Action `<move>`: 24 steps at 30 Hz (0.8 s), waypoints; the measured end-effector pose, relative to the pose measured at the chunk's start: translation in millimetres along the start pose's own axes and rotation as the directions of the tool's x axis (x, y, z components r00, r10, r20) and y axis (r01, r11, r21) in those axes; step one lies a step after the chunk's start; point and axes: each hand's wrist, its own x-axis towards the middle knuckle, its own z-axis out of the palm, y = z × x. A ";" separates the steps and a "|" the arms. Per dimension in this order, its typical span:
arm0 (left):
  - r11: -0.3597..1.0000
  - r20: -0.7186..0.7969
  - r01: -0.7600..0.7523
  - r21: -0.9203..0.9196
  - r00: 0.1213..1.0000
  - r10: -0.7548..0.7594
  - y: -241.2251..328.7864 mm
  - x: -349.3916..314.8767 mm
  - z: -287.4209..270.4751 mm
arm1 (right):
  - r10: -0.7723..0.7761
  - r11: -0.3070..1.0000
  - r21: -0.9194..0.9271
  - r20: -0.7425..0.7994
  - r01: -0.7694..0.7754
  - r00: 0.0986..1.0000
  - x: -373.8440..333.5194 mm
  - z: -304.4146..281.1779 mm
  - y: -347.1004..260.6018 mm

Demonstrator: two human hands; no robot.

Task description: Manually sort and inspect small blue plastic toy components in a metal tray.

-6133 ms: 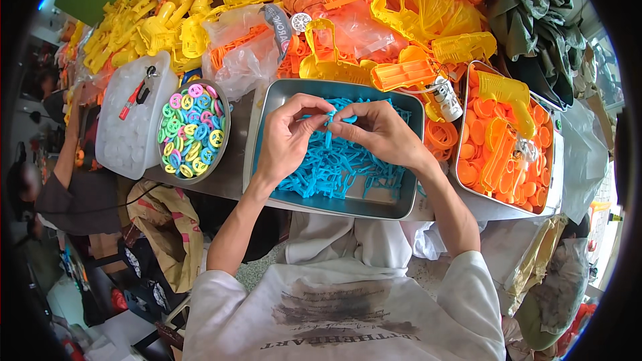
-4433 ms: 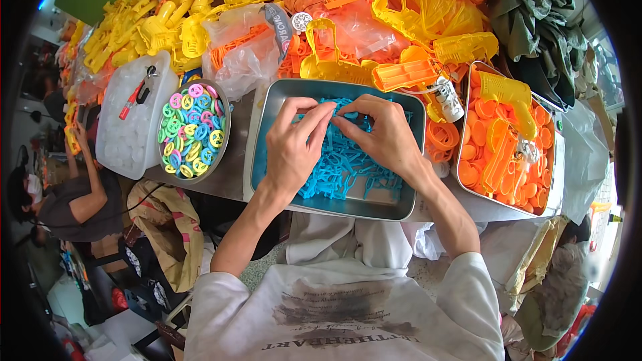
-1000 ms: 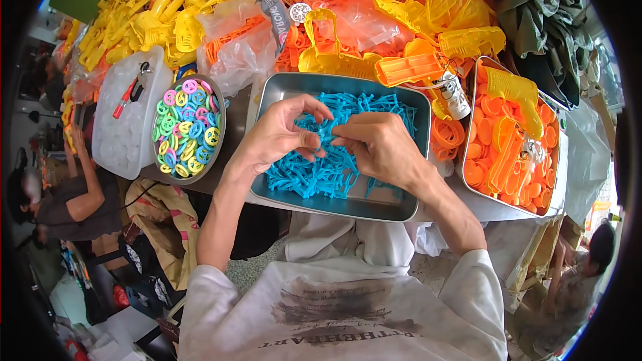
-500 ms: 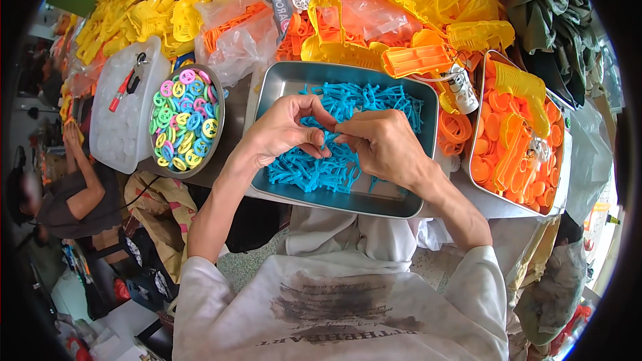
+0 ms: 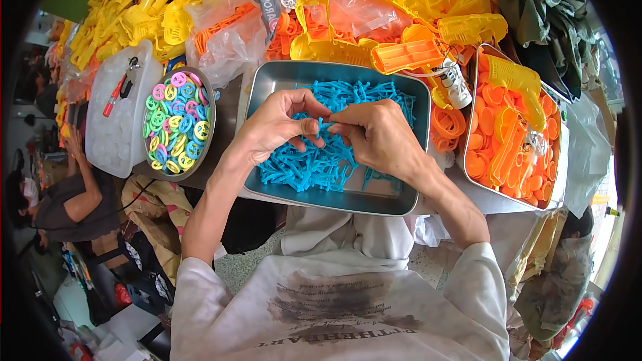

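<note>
Over a metal tray (image 5: 391,205), both hands meet at the fingertips around a small blue plastic piece (image 5: 324,126). My right hand (image 5: 381,135) pinches it from the right, thumb against bent forefinger. Curled round its other end, the fingers and thumb of my left hand (image 5: 279,126) are closed on it too. Its exact shape is partly hidden by the fingers. Below the hands lies a heap of thin blue plastic parts (image 5: 307,170), some with forked ends, spread across most of the tray.
Left of the tray stand a round bowl of coloured plastic rings (image 5: 177,124) and a translucent tub (image 5: 114,134) with red-handled cutters (image 5: 120,87). On the right is a tray of orange discs (image 5: 478,164). Yellow and orange toy shells (image 5: 334,47) pile up behind. Another person (image 5: 70,197) works at far left.
The blue piece shows more clearly between my fingertips, and my left fingers have shifted a little around it. The whole view has slid slightly, moving the trays leftward.
</note>
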 end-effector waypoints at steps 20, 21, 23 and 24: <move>0.766 -0.246 -0.620 0.168 0.726 0.642 -0.7 -7.3 24.9 | 0.087 0.836 0.501 0.278 -0.222 0.957 9.9 -9.1 3.4; 0.761 -0.254 -0.626 0.170 0.718 0.647 -0.7 -7.4 24.5 | 0.079 0.840 0.496 0.285 -0.217 0.955 9.9 -10.0 3.3; 0.736 -0.225 -0.655 0.174 0.701 0.677 -1.7 -6.3 24.5 | 0.107 0.809 0.520 0.330 -0.275 0.938 9.2 -11.3 2.8; 0.747 -0.228 -0.648 0.151 0.712 0.664 -2.5 -6.7 23.3 | 0.124 0.783 0.545 0.338 -0.302 0.933 8.5 -10.0 2.7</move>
